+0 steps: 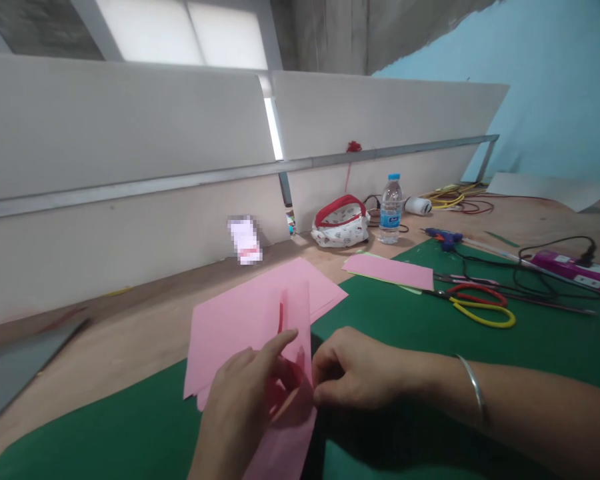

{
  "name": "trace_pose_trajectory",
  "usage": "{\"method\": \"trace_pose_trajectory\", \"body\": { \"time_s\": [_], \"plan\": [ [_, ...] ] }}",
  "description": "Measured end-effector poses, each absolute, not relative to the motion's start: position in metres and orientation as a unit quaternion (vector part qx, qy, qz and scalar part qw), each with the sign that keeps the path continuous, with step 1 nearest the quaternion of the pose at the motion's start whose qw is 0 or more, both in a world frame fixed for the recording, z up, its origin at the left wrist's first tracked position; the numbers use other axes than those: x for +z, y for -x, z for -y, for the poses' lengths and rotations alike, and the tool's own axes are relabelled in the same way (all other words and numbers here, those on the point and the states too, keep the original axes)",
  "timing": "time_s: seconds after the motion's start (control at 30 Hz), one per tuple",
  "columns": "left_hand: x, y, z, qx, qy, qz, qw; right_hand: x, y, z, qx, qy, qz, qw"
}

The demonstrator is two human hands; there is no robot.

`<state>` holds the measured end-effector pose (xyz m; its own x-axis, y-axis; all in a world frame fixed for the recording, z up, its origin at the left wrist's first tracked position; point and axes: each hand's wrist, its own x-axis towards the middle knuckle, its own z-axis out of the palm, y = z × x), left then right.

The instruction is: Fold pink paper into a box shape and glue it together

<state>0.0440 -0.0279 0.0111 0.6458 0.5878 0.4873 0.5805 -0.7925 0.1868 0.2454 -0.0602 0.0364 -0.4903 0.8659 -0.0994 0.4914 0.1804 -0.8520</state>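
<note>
A folded piece of pink paper (300,427) stands partly raised in front of me, with a thin red strip (281,317) near its upper part. My left hand (247,393) is curled around its left side, some fingers tucked into the fold and out of sight. On the right edge, my right hand (357,367) is closed in a pinch, fingertips at the paper. Beneath and behind lie larger pink sheets (230,320), overlapping on the green mat (130,427).
Right of the sheets are a smaller pink stack (390,269), scissors (480,305) with red and yellow handles, a blue glue gun (445,237) and a purple power strip (575,268). A water bottle (391,213) and a white-and-red pouch (341,227) stand by the back panel (130,133).
</note>
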Motion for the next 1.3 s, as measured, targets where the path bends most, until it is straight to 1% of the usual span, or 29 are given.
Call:
{"method": "trace_pose_trajectory", "body": {
  "time_s": [0.17,0.33,0.4,0.5,0.67,0.9,1.07,1.13,1.2,1.3],
  "plan": [
    [0.021,-0.043,0.034,0.249,-0.906,-0.344,0.001,0.032,-0.245,0.059,0.444,0.482,0.726,0.207],
    [0.026,-0.049,0.042,0.181,-0.874,-0.448,-0.049,0.028,-0.244,0.059,0.468,0.498,0.704,0.195],
    [0.022,-0.051,0.040,0.165,-0.865,-0.471,-0.052,0.027,-0.244,0.058,0.475,0.497,0.699,0.197],
    [0.017,-0.053,0.035,0.158,-0.862,-0.480,-0.047,0.024,-0.243,0.058,0.496,0.497,0.684,0.199],
    [0.016,-0.054,0.029,0.151,-0.863,-0.480,-0.042,0.019,-0.242,0.055,0.572,0.490,0.627,0.201],
    [0.012,-0.049,0.022,0.171,-0.879,-0.442,-0.043,0.013,-0.243,0.053,0.574,0.475,0.634,0.209],
    [0.017,-0.045,0.018,0.214,-0.914,-0.342,-0.042,0.017,-0.245,0.055,0.527,0.449,0.689,0.213],
    [0.026,-0.045,0.022,0.247,-0.919,-0.303,-0.055,0.020,-0.245,0.056,0.481,0.421,0.738,0.216],
    [0.038,-0.046,0.027,0.268,-0.924,-0.261,-0.073,0.022,-0.245,0.057,0.403,0.385,0.801,0.218],
    [0.052,-0.049,0.035,0.260,-0.937,-0.215,-0.093,0.024,-0.244,0.059,0.248,0.357,0.877,0.204]
  ]
}}
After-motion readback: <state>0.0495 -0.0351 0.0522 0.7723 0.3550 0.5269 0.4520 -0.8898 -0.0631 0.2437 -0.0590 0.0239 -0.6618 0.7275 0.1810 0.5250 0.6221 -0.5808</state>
